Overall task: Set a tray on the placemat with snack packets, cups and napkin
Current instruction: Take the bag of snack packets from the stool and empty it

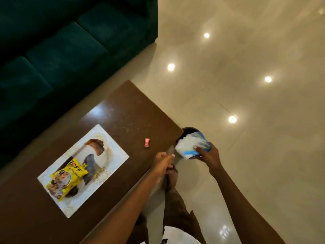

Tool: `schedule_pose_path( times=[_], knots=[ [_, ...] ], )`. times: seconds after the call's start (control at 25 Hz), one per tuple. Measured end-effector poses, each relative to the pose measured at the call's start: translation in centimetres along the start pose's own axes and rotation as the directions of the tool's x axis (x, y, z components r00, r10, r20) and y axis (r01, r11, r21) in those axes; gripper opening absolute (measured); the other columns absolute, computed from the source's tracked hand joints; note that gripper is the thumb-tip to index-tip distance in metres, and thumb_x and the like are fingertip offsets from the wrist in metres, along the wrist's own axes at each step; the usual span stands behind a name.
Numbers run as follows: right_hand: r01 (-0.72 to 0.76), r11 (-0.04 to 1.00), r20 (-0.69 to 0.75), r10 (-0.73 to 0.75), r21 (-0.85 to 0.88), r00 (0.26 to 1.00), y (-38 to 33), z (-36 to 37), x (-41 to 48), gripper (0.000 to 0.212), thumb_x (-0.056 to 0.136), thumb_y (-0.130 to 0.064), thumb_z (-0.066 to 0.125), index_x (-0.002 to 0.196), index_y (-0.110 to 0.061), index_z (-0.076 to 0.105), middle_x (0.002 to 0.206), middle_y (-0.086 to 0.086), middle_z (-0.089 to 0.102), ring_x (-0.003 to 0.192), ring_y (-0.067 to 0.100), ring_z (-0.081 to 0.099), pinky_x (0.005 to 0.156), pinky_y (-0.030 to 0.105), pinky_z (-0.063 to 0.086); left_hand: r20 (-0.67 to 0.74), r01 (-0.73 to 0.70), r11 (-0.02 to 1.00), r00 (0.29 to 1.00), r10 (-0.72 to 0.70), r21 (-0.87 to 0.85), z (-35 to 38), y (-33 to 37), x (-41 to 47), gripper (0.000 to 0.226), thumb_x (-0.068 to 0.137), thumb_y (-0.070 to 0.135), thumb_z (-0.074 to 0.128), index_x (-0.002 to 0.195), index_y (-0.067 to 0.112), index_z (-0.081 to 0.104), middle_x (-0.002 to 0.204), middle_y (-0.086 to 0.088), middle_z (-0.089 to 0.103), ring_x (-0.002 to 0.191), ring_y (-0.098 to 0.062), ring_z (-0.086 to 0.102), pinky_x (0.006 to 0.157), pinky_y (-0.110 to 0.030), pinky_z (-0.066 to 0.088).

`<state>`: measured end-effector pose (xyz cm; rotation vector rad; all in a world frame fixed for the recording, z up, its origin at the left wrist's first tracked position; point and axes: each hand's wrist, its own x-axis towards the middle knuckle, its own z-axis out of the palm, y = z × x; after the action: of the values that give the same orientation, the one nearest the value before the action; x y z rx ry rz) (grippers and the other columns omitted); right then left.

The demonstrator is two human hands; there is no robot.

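Fingers (196, 148) of right hand (209, 156) curl round white-blue packet (190, 147) off table (123, 111) edge. Left hand (163, 163) loose, empty. Yellow packet (67, 176) lies on placemat (117, 147).

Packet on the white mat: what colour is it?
The packet is yellow with black print; head view shows it.

The person's forearms are bare down to the left hand (162, 163) and the right hand (210, 155). Loose brown trousers (177, 213) cover the legs. A white top (181, 235) bears a small dark mark. The foot (171, 175) is blurred, perhaps in a dark sandal.
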<state>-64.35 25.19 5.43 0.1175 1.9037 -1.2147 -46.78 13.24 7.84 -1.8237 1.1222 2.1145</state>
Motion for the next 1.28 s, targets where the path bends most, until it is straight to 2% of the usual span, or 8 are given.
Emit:
schedule_pose_path(
  times=[0.08, 0.2, 0.36, 0.56, 0.72, 0.88, 1.16, 1.28],
  knots=[
    [0.0, 1.0, -0.234, -0.002, -0.01, 0.972, 1.2, -2.1, 5.2, 0.042, 0.093, -0.011, 0.077, 0.128, 0.003, 0.059, 0.123, 0.025, 0.068, 0.112, 0.042, 0.069, 0.09, 0.057, 0.061, 0.03, 0.032, 0.999, 0.999, -0.033, 0.009, 3.1, -0.7, 3.0, 0.032, 0.099, 0.023, 0.065, 0.128, 0.012, 0.055, 0.104, -0.01, 0.065, 0.087, -0.022, 0.064, 0.071, -0.035, 0.054],
    [-0.018, 0.992, -0.368, -0.029, -0.124, 0.929, 3.4, -2.0, 13.0, 0.043, 0.098, -0.017, 0.071, 0.133, 0.001, 0.054, 0.128, 0.023, 0.064, 0.118, 0.041, 0.064, 0.102, 0.056, 0.053, 0.099, 0.101, 0.994, 0.99, -0.105, 0.038, 7.0, -2.1, 7.7, 0.025, 0.1, 0.024, 0.06, 0.125, 0.018, 0.06, 0.11, -0.011, 0.072, 0.082, -0.017, 0.068, 0.062, -0.028, 0.056],
    [-0.026, 0.956, -0.32, -0.073, -0.292, 0.945, 7.4, 1.2, 21.1, 0.047, 0.1, -0.019, 0.068, 0.138, 0.004, 0.052, 0.132, 0.024, 0.06, 0.124, 0.04, 0.06, 0.104, 0.047, 0.048, 0.049, 0.149, 0.989, 0.988, -0.149, -0.016, 9.7, -4.4, 12.4, 0.022, 0.101, 0.028, 0.059, 0.122, 0.024, 0.064, 0.113, -0.007, 0.075, 0.089, -0.018, 0.072, 0.068, -0.028, 0.057],
    [-0.17, 0.881, -0.095, 0.142, -0.441, 0.985, 10.7, 3.5, 26.4, 0.09, 0.091, -0.019, 0.081, 0.16, 0.003, 0.026, 0.161, 0.02, 0.039, 0.149, 0.037, 0.039, 0.122, 0.047, 0.034, -0.026, 0.149, 0.986, 0.988, -0.152, -0.079, 8.6, -3.9, 16.6, 0.026, 0.098, 0.019, 0.062, 0.124, 0.024, 0.065, 0.111, -0.006, 0.076, 0.089, -0.016, 0.072, 0.073, -0.03, 0.059],
    [-0.126, 0.874, -0.076, 0.102, -0.47, 0.992, 11.0, 3.1, 24.6, 0.063, 0.096, -0.01, 0.073, 0.15, 0.003, 0.044, 0.144, 0.023, 0.058, 0.133, 0.041, 0.055, 0.114, 0.048, 0.045, -0.058, 0.079, 0.985, 0.994, -0.089, -0.153, 6.2, -2.0, 16.3, 0.028, 0.097, 0.015, 0.065, 0.125, 0.021, 0.064, 0.103, -0.005, 0.075, 0.074, -0.007, 0.068, 0.062, -0.019, 0.055],
    [-0.064, 0.894, -0.09, 0.026, -0.443, 0.996, 9.3, 3.2, 20.3, 0.043, 0.1, -0.01, 0.068, 0.137, 0.009, 0.057, 0.124, 0.03, 0.067, 0.117, 0.045, 0.064, 0.105, 0.051, 0.05, -0.056, 0.01, 0.978, 0.998, -0.022, -0.206, 3.9, -0.6, 13.0, 0.027, 0.1, 0.017, 0.061, 0.127, 0.02, 0.064, 0.113, -0.013, 0.076, 0.086, -0.016, 0.068, 0.067, -0.021, 0.057],
    [0.259, 0.857, 0.094, -0.243, -0.444, 0.965, 4.0, 10.7, 7.1, 0.022, 0.101, -0.008, 0.065, 0.105, 0.012, 0.075, 0.099, 0.029, 0.075, 0.085, 0.036, 0.07, 0.075, 0.026, 0.052, -0.175, -0.151, 0.909, 0.981, 0.088, -0.389, -5.5, -2.7, 1.2, 0.025, 0.101, 0.011, 0.058, 0.125, 0.013, 0.064, 0.106, -0.013, 0.072, 0.082, -0.019, 0.065, 0.059, -0.022, 0.049],
    [0.367, 0.827, 0.25, -0.282, -0.425, 0.926, 3.0, 17.2, -2.0, 0.017, 0.098, -0.009, 0.07, 0.104, 0.006, 0.076, 0.096, 0.027, 0.076, 0.09, 0.041, 0.073, 0.084, 0.043, 0.058, -0.286, -0.248, 0.855, 0.95, 0.123, -0.456, -12.1, -5.8, -4.6, 0.022, 0.102, 0.008, 0.055, 0.122, 0.008, 0.064, 0.096, -0.01, 0.069, 0.065, -0.014, 0.06, 0.052, -0.02, 0.044]
  ],
)
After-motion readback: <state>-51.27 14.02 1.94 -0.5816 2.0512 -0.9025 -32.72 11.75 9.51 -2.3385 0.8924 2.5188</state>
